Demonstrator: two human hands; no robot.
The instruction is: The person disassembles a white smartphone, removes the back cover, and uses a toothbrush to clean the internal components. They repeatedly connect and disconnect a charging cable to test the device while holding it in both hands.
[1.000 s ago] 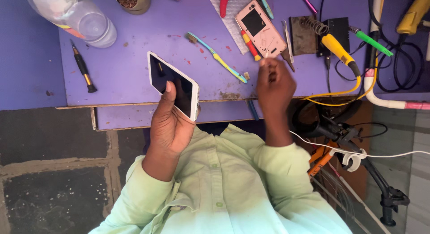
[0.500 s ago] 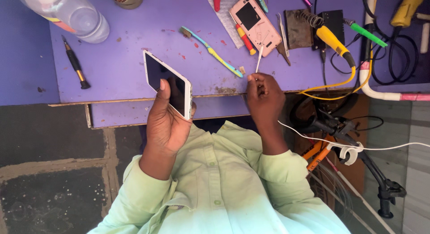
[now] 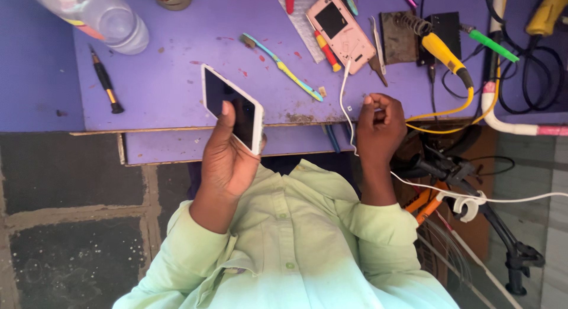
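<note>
Head view, progress: holding a white smartphone with a dark, unlit screen up over the front edge of the purple workbench; white cable already picked up, but its free end not yet reaching the handset, so judging the joining of the two as not done.

Head view, left hand: closing firmly round the lower half of the smartphone, thumb lying up across the glass, fingers wrapping behind the far edge; phone tilting, its top corner leaning out over the workbench.

Head view, right hand: curling almost shut at the front edge of the workbench, thumb and forefinger pinching the white cable; plug tip itself too small to make out.

Head view, cable run: looping up from the pinch across the workbench towards the opened pink phone, then trailing down off the workbench past the right sleeve.

Head view, on the workbench: blue and yellow toothbrush lying near its middle; yellow-handled soldering iron resting towards its right end; black screwdriver lying at its left end beside a clear plastic bottle; tweezers sitting just beside the pink phone.
</note>
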